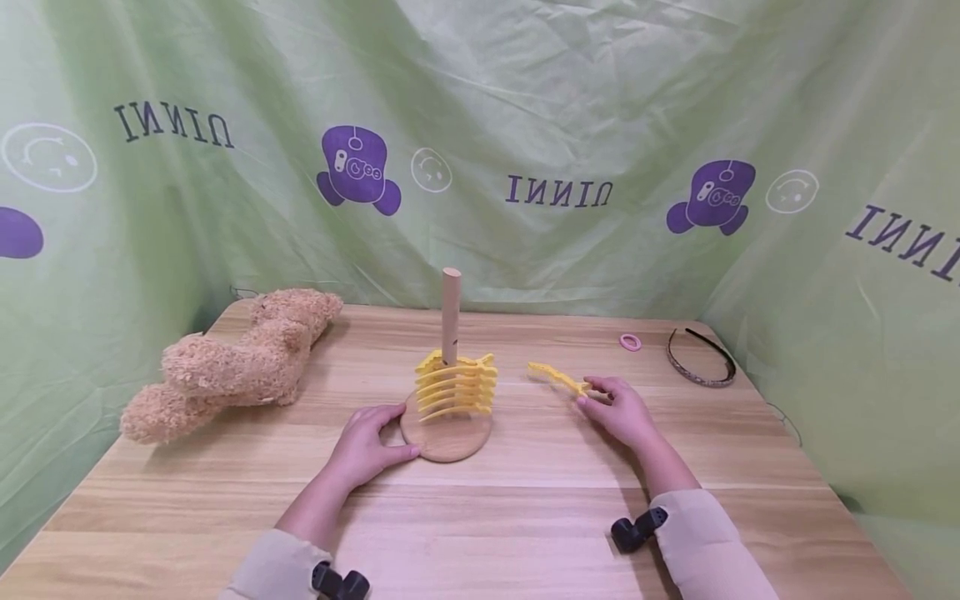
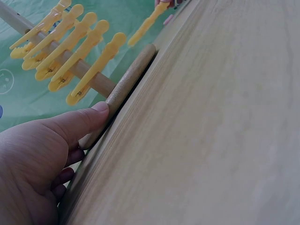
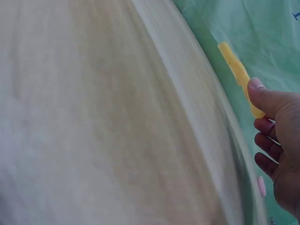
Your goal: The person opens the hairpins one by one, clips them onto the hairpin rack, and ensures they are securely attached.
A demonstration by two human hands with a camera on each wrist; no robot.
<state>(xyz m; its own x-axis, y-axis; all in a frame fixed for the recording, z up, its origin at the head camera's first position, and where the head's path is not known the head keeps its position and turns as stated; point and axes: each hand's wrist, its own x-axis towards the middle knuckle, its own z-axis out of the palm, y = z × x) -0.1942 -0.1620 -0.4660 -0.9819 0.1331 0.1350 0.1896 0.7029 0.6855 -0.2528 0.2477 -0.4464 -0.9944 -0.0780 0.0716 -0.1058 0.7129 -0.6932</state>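
Observation:
A wooden stand has a round base (image 1: 447, 442) and an upright post (image 1: 451, 312). Several yellow banana hair clips (image 1: 456, 387) are stacked around the post, above the base. My left hand (image 1: 367, 446) holds the base by its left edge; its thumb lies against the rim in the left wrist view, with the other fingers partly hidden. To the right of the stand, my right hand (image 1: 618, 412) pinches one end of another yellow banana hair clip (image 1: 555, 375) between thumb and fingers. The free end of that clip points left toward the stand, raised over the table in the right wrist view.
A fluffy light-brown plush toy (image 1: 240, 362) lies at the table's left. Toward the back right are a small pink ring (image 1: 630, 342) and a dark headband (image 1: 701, 379). Green printed cloth (image 1: 480, 100) hangs behind and beside the wooden table (image 1: 465, 533).

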